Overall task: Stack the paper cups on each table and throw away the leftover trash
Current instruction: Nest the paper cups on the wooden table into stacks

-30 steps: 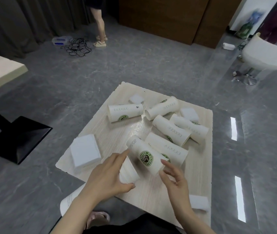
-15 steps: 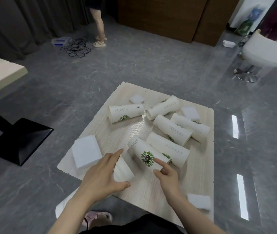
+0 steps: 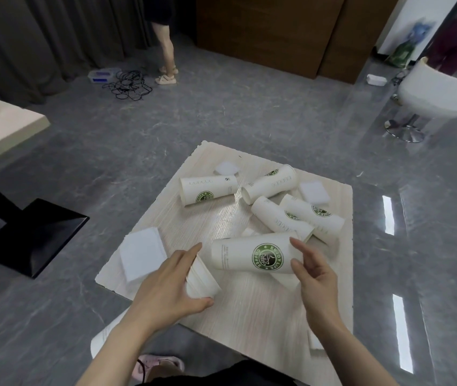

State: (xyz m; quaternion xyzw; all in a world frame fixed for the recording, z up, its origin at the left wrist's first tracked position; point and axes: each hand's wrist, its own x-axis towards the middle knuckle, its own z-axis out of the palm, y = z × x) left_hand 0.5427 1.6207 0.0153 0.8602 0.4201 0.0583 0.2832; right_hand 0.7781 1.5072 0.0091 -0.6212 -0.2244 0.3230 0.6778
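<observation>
1. Left hand (image 3: 166,285) curled round the mouth end of a small stack of paper cups (image 3: 201,280), thumb underneath, fingers over the top, at the near left part of the wooden table (image 3: 249,316).
2. Right hand (image 3: 315,277) gripping the wide end of a logo cup (image 3: 252,256), held lying sideways, its narrow base pointing left toward the stack, just apart from it.
3. Partly hidden under the logo cup and right hand: another white cup on the tabletop.
4. Near the left edge, a white napkin pile (image 3: 142,253) lying flat; a smaller white pad (image 3: 315,341) at the near right edge.
5. Further back on the table, four cups lying on their sides: left cup (image 3: 209,189), middle cup (image 3: 270,183), and two right cups (image 3: 299,218) touching side by side.
6. Two small white pads beside them: far pad (image 3: 226,168) and right pad (image 3: 314,192).
7. Beyond, on the grey floor: black cables (image 3: 128,84), a person's legs (image 3: 167,57), a white chair (image 3: 439,96).
</observation>
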